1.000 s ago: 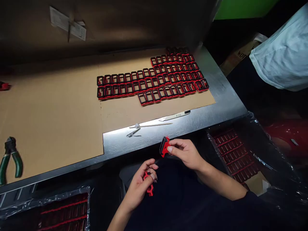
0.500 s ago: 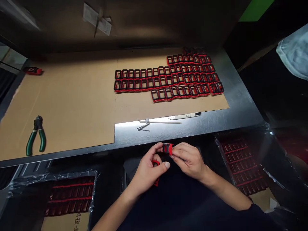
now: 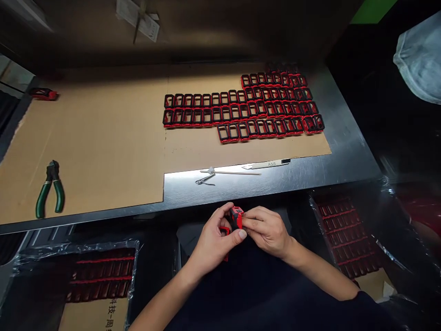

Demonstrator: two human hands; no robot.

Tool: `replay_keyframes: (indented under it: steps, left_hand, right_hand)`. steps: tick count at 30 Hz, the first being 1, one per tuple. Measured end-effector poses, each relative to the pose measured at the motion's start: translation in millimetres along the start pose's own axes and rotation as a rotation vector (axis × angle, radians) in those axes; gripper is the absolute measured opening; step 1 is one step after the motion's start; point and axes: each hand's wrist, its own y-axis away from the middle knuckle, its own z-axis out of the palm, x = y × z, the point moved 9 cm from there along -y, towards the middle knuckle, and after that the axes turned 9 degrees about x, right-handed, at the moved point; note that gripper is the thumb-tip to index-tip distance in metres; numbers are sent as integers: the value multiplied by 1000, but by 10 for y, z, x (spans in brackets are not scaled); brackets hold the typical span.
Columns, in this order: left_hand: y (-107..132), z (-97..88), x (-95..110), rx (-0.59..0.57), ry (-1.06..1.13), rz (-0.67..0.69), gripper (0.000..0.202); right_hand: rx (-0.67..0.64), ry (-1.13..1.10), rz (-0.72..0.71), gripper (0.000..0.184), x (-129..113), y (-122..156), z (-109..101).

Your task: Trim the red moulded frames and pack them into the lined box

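Observation:
Both my hands meet just below the table's front edge, over my dark lap. My right hand (image 3: pixel 267 230) pinches a small red and black frame piece (image 3: pixel 236 216) from the right. My left hand (image 3: pixel 213 236) touches the same piece with thumb and forefinger and has a second red piece (image 3: pixel 224 231) tucked under its curled fingers. Rows of many finished red and black frames (image 3: pixel 248 108) lie on the cardboard sheet (image 3: pixel 103 138) farther back.
On the steel table (image 3: pixel 310 170) lie a white stick (image 3: pixel 234 173), a white pen-like tool (image 3: pixel 268 164) and a small metal clip (image 3: pixel 206 180). Green-handled pliers (image 3: pixel 48 191) lie at left. Plastic-wrapped trays of red parts sit at lower left (image 3: pixel 99 273) and lower right (image 3: pixel 344 234).
My left hand rose from my lap to meet the right hand on the red and black piece. My view also swung left, bringing the pliers further in.

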Motion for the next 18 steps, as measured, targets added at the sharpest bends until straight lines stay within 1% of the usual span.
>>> replay_keyframes:
  steps: [4, 6, 8, 10, 11, 12, 14, 16, 17, 18]
  left_hand:
    - [18, 32, -27, -49, 55, -2, 95]
    - [31, 33, -30, -55, 63, 18, 94]
    - [44, 4, -7, -25, 47, 84, 88]
    - [68, -53, 62, 39, 3, 218, 81]
    - [90, -82, 107, 73, -27, 299, 77]
    - [118, -104, 149, 99, -59, 379, 74]
    - [172, -123, 203, 123, -117, 501, 72]
    - [207, -122, 222, 120, -167, 572, 73]
    - [218, -120, 227, 119, -190, 596, 73]
    - [223, -117, 227, 119, -208, 610, 74]
  right_hand:
    - [3, 34, -42, 15, -17, 17, 11]
    - [3, 43, -57, 14, -26, 24, 24]
    - [6, 37, -54, 14, -32, 26, 35]
    - [16, -8, 7, 16, -5, 23, 34]
    - [27, -55, 75, 18, 37, 24, 28]
    - [37, -121, 173, 20, 103, 31, 25]
    - [32, -325, 442, 20, 283, 93, 69]
    - [-5, -592, 729, 19, 426, 213, 188]
    - [-27, -712, 842, 20, 457, 269, 251]
    - [-43, -802, 920, 22, 467, 309, 298]
